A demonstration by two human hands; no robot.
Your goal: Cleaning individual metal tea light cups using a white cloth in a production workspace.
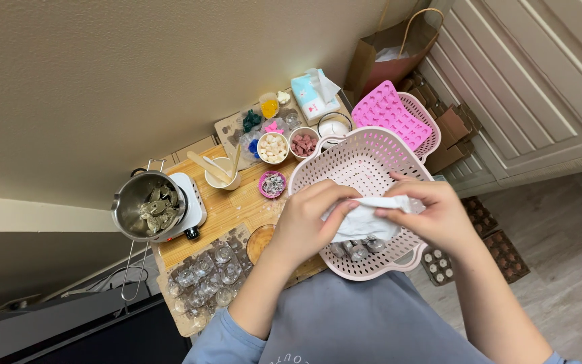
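Wood grain runs across the small low table (pixel 237 205), its surface crowded almost to every edge. Largest on it is the pale pink perforated plastic basket (pixel 358 165), rounded and overhanging the near edge above my lap; a few small clear glass jars (pixel 358 248) lie at its bottom. Behind it I see a bright pink silicone mould (pixel 389 114), bumpy with tiny cavities, resting on a second basket. To my left a shiny steel pitcher (pixel 148 205) full of greyish flakes stands on a white hotplate (pixel 193 199) right at the table's far left corner. A clear plastic tray of glass cups (pixel 203 276) fills the near left corner. My left hand (pixel 308 226) and right hand (pixel 432 216) are both curled closed, pinching a soft crumpled white cloth (pixel 365 219) between them over the basket's near rim. Little free room remains beside them.
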